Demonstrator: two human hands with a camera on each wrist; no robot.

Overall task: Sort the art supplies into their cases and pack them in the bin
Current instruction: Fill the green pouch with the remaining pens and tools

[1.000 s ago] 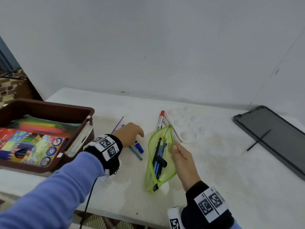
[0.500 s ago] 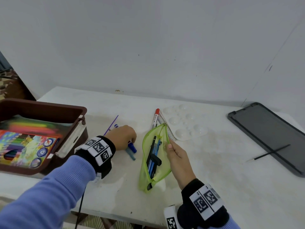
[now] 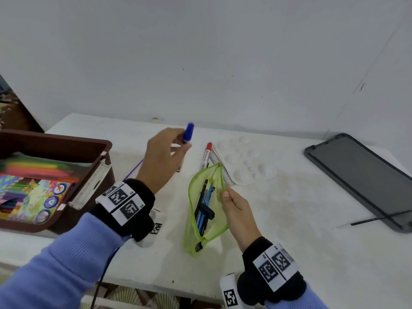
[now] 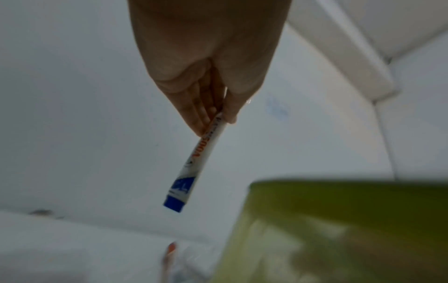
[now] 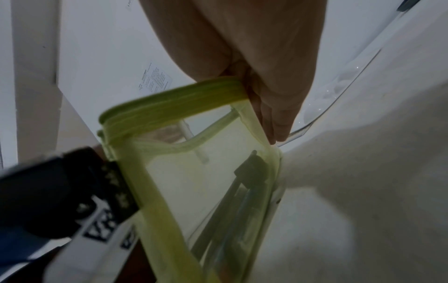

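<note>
My left hand (image 3: pixel 169 148) is raised above the table and pinches a white marker with a blue cap (image 3: pixel 188 133); the left wrist view shows that blue-capped marker (image 4: pixel 194 162) held between thumb and fingers. My right hand (image 3: pixel 234 202) holds the rim of a see-through green pencil pouch (image 3: pixel 204 210), keeping its mouth wide. Several pens lie inside the green pouch (image 5: pixel 213 172). A red-capped marker (image 3: pixel 207 156) and a ruler (image 3: pixel 221 168) lie on the table behind the pouch. The brown bin (image 3: pixel 95 143) at left holds a box of coloured pencils (image 3: pixel 29 197).
A clear paint palette (image 3: pixel 249 163) lies behind the pouch. A thin purple stick (image 3: pixel 133 169) lies near the bin. At far right a dark tablet (image 3: pixel 361 175) rests on the table with a black paintbrush (image 3: pixel 370 221) at its near corner. The wall is close behind.
My left hand has lifted the blue-capped marker off the table and raised it up and toward the right. The right hand still holds the pouch rim.
</note>
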